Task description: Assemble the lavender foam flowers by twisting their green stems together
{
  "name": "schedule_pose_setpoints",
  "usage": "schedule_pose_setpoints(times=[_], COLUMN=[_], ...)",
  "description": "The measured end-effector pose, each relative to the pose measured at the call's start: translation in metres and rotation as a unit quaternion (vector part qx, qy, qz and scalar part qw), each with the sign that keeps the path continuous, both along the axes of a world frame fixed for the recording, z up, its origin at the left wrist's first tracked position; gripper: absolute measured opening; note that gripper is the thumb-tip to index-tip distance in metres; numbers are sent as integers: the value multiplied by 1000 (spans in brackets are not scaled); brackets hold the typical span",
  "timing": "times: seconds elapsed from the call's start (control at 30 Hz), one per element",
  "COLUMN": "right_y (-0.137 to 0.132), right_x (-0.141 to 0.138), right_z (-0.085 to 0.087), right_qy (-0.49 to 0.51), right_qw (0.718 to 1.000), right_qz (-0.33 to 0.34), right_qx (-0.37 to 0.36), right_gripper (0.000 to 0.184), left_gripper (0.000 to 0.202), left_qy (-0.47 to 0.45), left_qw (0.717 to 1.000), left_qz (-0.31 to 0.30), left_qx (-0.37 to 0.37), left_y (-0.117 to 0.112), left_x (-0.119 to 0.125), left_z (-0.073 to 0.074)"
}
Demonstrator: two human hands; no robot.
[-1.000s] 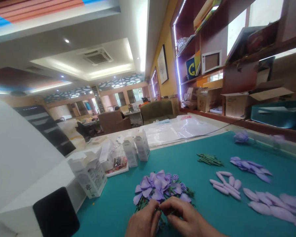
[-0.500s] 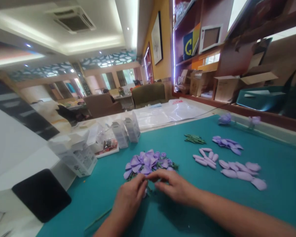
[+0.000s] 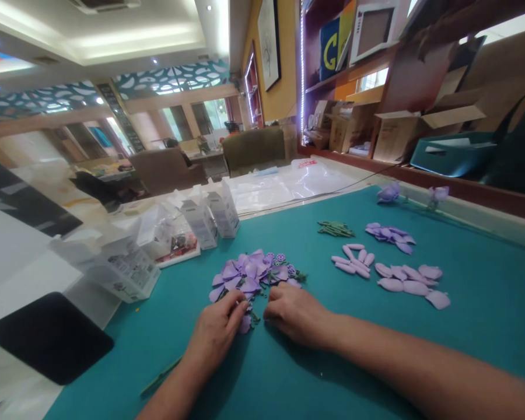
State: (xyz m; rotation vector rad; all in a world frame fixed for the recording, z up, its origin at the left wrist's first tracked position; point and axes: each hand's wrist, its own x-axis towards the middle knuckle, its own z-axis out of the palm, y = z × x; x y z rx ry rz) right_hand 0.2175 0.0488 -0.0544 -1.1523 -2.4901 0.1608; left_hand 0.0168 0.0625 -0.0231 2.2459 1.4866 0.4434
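A heap of purple artificial petals (image 3: pixel 247 271) with small green pieces among them lies on the green mat. My left hand (image 3: pixel 221 324) is at the heap's lower left, thumb and fingers pinched together; what they hold, if anything, is hidden. Just under its fingertips, more green bits (image 3: pixel 255 317) and a pale purple petal (image 3: pixel 245 325) show. To the right, my right hand (image 3: pixel 295 315) rests low over the mat at the heap's lower edge. Its fingers are curled and closed, and their tips are partly hidden.
On the right lie green stems (image 3: pixel 335 228), dark purple petals (image 3: pixel 390 236), slim lilac pieces (image 3: pixel 353 261) and broad lilac petals (image 3: pixel 413 281). Two purple flowers (image 3: pixel 388 192) stand behind. White boxes (image 3: pixel 222 213) line the left, near a black pad (image 3: pixel 48 337). A green stem (image 3: pixel 160 378) lies beside my left forearm.
My hands were together at the fingertips and have come apart; the right one has lowered to the mat beside the heap. The camera view has tilted downward and shifted slightly right.
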Motion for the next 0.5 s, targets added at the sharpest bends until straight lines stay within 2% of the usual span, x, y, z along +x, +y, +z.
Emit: schedule_pose_setpoints(times=[0.1,0.23,0.5], right_y=[-1,0,1], right_x=[-10,-16,-15], right_z=[-11,-23,-31], right_qy=[-63,-78,-66], right_qw=[997,993,994], right_qz=[-14,-7,-9], right_qx=[43,84,86], right_gripper=[22,21,18], left_gripper=[30,27,21], left_qy=[-10,-23,-45], left_qw=[1000,1000,999], left_qz=[-1,-9,-19], left_qx=[-4,-2,-15], left_y=[0,-2,-8], left_x=[1,3,6], left_z=[-3,-6,-7])
